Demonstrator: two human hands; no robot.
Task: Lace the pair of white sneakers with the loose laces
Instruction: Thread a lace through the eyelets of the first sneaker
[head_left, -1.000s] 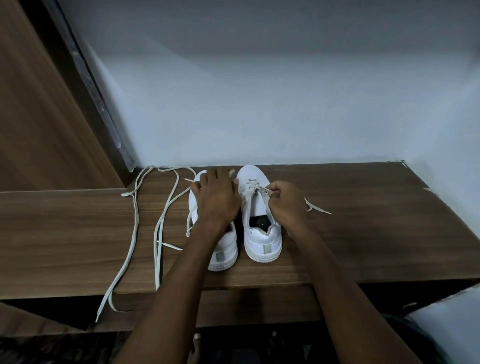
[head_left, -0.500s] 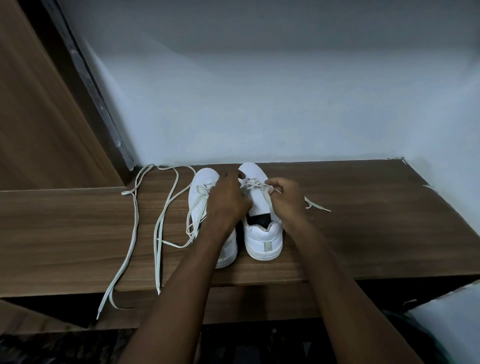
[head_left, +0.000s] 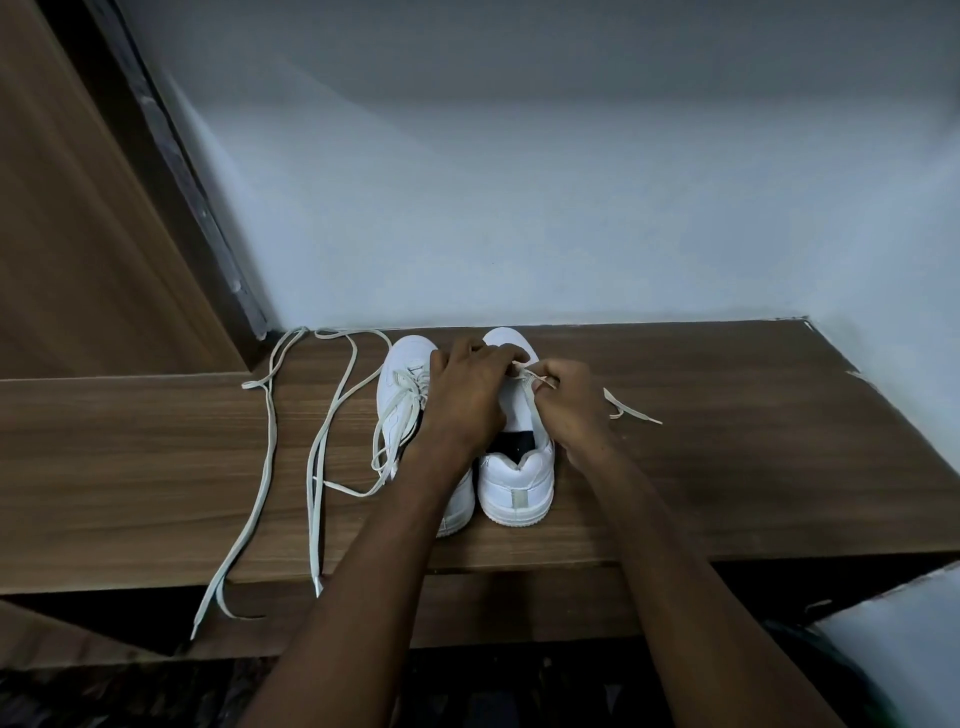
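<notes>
Two white sneakers stand side by side on the wooden shelf (head_left: 727, 457), heels toward me. The left sneaker (head_left: 402, 374) has laces threaded loosely through its eyelets. Both hands work over the front eyelets of the right sneaker (head_left: 517, 483). My left hand (head_left: 467, 400) reaches across and pinches its lace (head_left: 631, 413) near the toe. My right hand (head_left: 571, 410) pinches the same lace just to the right, and the lace's free end trails over the shelf to the right.
A long loose lace (head_left: 270, 467) runs from the shelf's back left corner down past the front edge, beside a second strand (head_left: 317, 493). A wooden panel (head_left: 78, 234) rises at the left. A pale wall closes the back and right.
My left hand moved from above the left sneaker over to the right sneaker's front eyelets, uncovering the left one's laces. My right hand shifted slightly forward, still pinching the lace.
</notes>
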